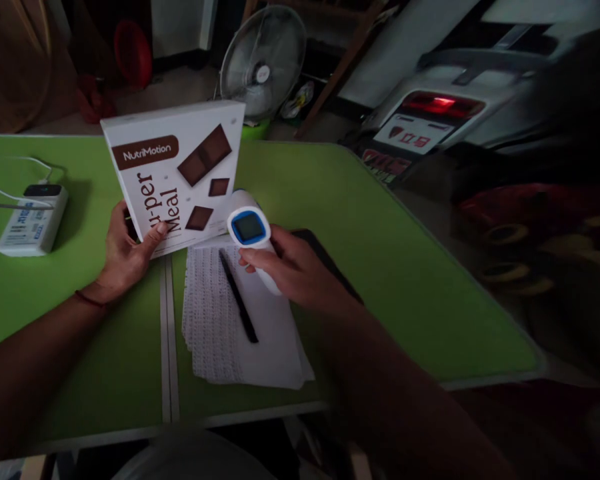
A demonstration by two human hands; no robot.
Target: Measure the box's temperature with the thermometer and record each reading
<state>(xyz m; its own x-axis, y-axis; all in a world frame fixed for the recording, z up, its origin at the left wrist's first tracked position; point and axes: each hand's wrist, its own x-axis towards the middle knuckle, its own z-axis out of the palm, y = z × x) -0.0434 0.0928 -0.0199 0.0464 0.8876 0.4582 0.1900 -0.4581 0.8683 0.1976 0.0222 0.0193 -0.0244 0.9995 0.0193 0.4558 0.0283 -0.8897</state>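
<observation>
My left hand [130,247] grips the lower left corner of a white NutriMotion box [155,177], thumb on its front. The box is held up, tilted, with brown chocolate-like pieces printed on it. In my right hand [300,267] is a white infrared thermometer [249,230] with a blue-rimmed screen facing me; the screen looks dark. Its head is close to the box's lower right edge; I cannot tell whether they touch. Below lie sheets of paper [275,353] covered partly in handwriting, with a black pen [239,297] resting on top. A dark flat object [330,267] is partly hidden by my right hand.
A white power bank-like block [33,223] with cables sits at the left of the green table [405,287]. Behind the table are a fan [263,63] and a red basin [133,53]. A scooter [430,113] with a lit tail light stands at right.
</observation>
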